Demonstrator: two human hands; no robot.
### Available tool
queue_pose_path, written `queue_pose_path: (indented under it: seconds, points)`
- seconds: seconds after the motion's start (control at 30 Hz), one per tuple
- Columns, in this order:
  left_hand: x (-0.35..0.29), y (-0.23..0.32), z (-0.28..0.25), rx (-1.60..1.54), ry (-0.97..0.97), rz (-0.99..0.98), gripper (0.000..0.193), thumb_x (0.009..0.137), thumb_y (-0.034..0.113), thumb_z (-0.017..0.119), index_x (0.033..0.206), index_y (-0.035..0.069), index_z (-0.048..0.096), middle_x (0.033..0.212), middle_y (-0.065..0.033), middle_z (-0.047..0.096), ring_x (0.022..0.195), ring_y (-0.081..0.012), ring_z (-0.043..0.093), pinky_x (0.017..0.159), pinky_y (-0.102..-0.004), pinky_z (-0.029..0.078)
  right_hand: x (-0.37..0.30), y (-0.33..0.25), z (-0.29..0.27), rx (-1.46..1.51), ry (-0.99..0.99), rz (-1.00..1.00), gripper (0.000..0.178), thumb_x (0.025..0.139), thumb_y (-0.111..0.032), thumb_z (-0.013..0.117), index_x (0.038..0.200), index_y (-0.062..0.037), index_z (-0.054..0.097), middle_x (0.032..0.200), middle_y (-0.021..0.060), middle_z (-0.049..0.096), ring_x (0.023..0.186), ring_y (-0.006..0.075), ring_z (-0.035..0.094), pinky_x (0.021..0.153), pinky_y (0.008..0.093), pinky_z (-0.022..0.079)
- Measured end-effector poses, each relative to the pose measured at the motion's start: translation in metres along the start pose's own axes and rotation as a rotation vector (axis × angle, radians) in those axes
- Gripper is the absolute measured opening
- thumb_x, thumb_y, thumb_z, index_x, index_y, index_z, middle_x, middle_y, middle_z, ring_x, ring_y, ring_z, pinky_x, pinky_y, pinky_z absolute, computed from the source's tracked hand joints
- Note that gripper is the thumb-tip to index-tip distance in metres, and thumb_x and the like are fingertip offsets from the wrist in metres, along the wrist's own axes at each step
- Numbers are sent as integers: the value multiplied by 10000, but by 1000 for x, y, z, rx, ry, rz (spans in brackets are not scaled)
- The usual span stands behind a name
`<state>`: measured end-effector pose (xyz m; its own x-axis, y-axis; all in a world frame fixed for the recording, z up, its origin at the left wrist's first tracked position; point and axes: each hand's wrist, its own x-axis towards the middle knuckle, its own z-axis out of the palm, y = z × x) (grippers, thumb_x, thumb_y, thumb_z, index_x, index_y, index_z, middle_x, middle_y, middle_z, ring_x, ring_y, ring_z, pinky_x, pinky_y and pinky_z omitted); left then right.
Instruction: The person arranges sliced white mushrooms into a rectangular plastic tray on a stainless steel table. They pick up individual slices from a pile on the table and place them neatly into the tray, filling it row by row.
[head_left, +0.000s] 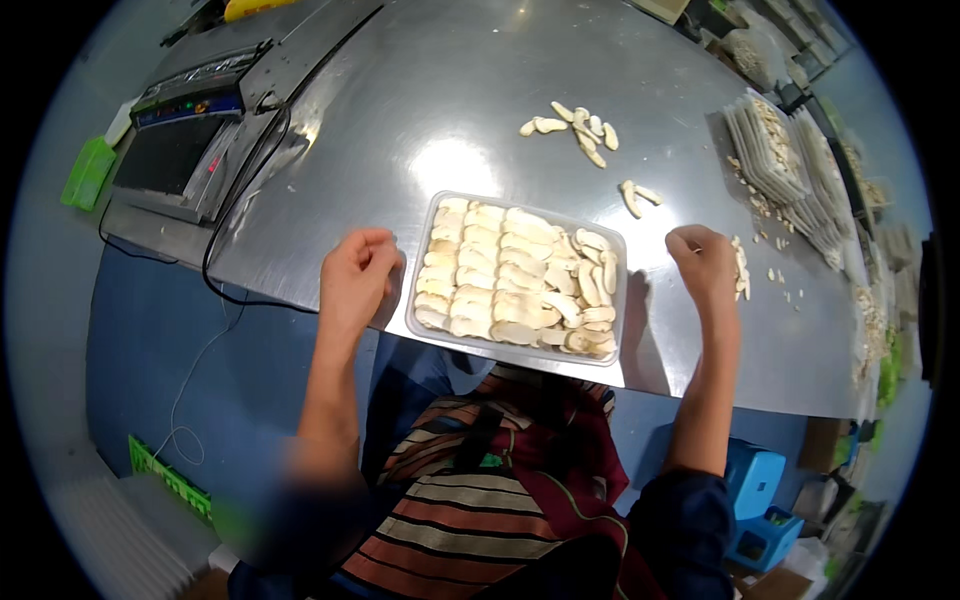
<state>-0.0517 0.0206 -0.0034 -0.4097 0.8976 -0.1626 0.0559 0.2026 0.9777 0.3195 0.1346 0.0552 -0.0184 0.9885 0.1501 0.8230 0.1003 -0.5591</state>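
A clear plastic tray (412,305) sits at the table's near edge, filled with pale mushroom slices (495,262). The slices overlap in neat rows on the left and middle, and lie more loosely at the right side. Just left of the tray is my left hand (358,278), fingers curled closed and nothing seen in them. My right hand (704,262) hovers to the right of the tray, its fingers pinched downward; whatever they may hold is hidden. Two loose mushroom slices (632,198) lie beyond the tray's right corner, and several more slices (588,132) are scattered farther back.
The steel table (350,140) fills the middle. At its far left stands a machine with a dark top (180,155) and a black cable (240,195). Stacked clear trays (770,150) and mushroom bits (780,240) are on the right. A blue stool (755,480) stands below.
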Motion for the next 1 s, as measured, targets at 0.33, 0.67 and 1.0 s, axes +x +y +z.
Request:
queue_pose_path:
  seconds: [0.33,0.67,1.0]
  points:
    - [-4,16,10,-3,-155,-119,240,903,102,593,1090,-46,610,726,-10,603,544,-43,498,480,-174,364,49,26,54,-8,-135,78,214,755,-212,710,782,-2,676,692,151,659,615,265,635,632,351,507]
    - [1,15,16,-92,-121,-121,256,872,43,624,1101,-65,586,697,8,583,559,-37,486,498,-176,375,4,17,10,-43,-268,30,143,779,-116,666,769,25,649,634,123,618,574,186,589,574,326,474]
    - [-2,16,19,-134,-84,-121,227,875,25,618,1084,-59,590,705,7,591,570,-37,484,522,-178,388,141,-32,91,-95,-153,23,356,823,-347,655,843,6,699,834,213,680,786,362,660,733,420,509]
